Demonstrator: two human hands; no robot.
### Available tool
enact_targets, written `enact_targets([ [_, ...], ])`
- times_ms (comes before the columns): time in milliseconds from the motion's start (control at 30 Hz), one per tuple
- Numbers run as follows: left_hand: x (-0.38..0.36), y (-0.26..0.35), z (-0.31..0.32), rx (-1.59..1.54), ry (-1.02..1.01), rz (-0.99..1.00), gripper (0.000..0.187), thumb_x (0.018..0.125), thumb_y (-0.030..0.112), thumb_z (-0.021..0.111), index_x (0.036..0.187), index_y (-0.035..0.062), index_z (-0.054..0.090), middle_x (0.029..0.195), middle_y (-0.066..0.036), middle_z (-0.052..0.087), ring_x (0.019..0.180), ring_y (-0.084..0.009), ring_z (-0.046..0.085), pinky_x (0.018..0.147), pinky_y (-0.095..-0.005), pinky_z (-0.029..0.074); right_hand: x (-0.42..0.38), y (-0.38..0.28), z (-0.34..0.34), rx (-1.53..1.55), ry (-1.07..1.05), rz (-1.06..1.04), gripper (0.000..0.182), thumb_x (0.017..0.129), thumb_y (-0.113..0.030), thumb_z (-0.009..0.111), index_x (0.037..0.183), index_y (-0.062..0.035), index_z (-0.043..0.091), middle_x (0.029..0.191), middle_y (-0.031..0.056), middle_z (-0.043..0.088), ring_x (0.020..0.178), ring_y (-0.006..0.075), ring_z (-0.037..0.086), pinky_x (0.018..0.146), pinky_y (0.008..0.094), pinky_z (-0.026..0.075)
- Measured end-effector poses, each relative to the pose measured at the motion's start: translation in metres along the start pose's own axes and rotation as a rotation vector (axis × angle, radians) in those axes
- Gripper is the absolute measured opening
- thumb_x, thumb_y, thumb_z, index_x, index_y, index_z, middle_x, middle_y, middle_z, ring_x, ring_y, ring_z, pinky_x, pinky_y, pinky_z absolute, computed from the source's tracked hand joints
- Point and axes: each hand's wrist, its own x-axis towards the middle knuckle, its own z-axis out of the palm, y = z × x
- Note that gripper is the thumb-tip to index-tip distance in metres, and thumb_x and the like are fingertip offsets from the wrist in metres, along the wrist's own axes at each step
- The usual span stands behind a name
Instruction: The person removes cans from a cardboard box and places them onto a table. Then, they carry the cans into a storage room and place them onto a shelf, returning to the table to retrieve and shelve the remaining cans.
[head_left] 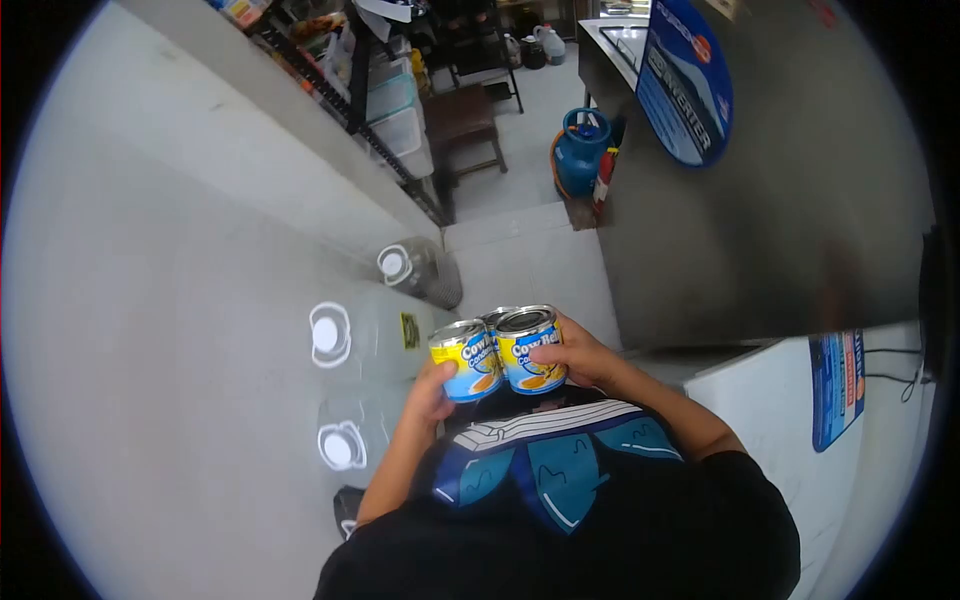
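Three cans of condensed milk with yellow and blue labels are bunched upright in front of my chest. My left hand [431, 394] is closed around the left can of condensed milk [470, 368], thumb across its label. Around the right can of condensed milk [530, 372] wraps my right hand [584, 357], its thumb on the front. Between and behind these two, a third can [494, 315] shows only part of its top and side. The fingers under and behind the cans are mostly hidden.
Large clear water jugs [375, 325] with white caps line the wall at left. A dark metal surface [770, 220] stands at right. Ahead, the tiled floor [530, 260] leads to a blue gas cylinder [582, 160], a red fire extinguisher [604, 180] and a brown stool [460, 115].
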Motion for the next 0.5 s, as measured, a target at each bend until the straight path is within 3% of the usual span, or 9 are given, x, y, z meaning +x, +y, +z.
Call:
enact_targets([
  [100,0.063,0.046,0.018,0.044,-0.100,-0.075,0.075,0.071,0.029,0.075,0.129,-0.0015,0.040,0.120,-0.016,0.056,0.108,-0.0265,0.057,0.093,-0.0397,0.046,0.032,-0.029,-0.027,0.036,0.079,-0.077,0.066,0.071,-0.005,0.073,0.127,-0.0029,0.037,0.112,0.0151,0.057,0.102,0.0250,0.059,0.089,0.0393,0.049],
  [267,0.164,0.071,0.060,0.051,-0.180,-0.197,0.069,0.072,0.022,0.075,0.128,-0.0007,0.042,0.120,-0.014,0.056,0.107,-0.0245,0.057,0.091,-0.0387,0.046,0.050,-0.090,-0.077,0.227,0.127,-0.115,0.064,0.071,-0.004,0.071,0.126,-0.0019,0.039,0.114,0.0151,0.057,0.104,0.0244,0.059,0.091,0.0393,0.048],
  [500,0.253,0.136,0.044,0.060,-0.014,-0.109,0.076,0.068,0.025,0.077,0.129,-0.0006,0.040,0.118,-0.015,0.057,0.107,-0.0259,0.057,0.092,-0.0397,0.046,0.171,-0.176,-0.100,0.182,0.079,-0.026,0.067,0.072,-0.004,0.072,0.129,-0.0029,0.037,0.116,0.0143,0.056,0.104,0.0242,0.058,0.091,0.0381,0.048],
])
